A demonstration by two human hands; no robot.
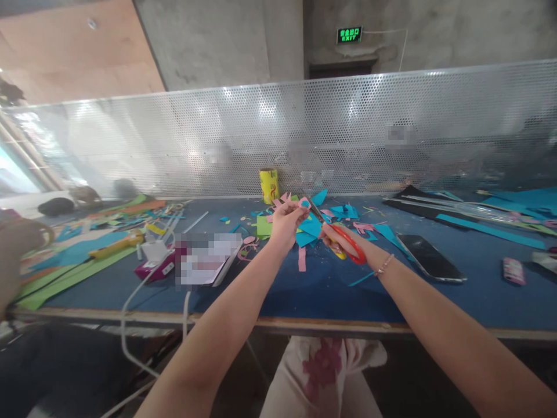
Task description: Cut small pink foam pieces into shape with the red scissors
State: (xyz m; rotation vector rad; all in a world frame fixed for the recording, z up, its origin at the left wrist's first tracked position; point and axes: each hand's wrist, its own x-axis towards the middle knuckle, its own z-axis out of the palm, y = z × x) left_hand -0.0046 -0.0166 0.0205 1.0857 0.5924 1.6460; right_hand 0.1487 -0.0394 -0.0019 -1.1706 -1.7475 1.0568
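Over the middle of the table, my left hand (pixel 286 222) pinches a small piece of blue paper (pixel 305 204) between its fingertips. My right hand (pixel 331 237) is wrapped around a pair of scissors (pixel 351 244) with red and yellow on the handles. The blades point up and to the left, close to the blue piece; I cannot tell if they touch it. Beneath both hands lies a heap of blue, pink and green paper scraps (pixel 310 232). A pink strip (pixel 301 259) sticks out from the heap toward me.
Left of my hands are a phone or tablet (pixel 213 264), a purple power strip (pixel 163 264) and a yellow glue gun (pixel 115 247). A yellow roll (pixel 269 186) stands behind the heap. To the right lies a dark phone (pixel 430 257). A perforated metal screen (pixel 278 133) closes off the back.
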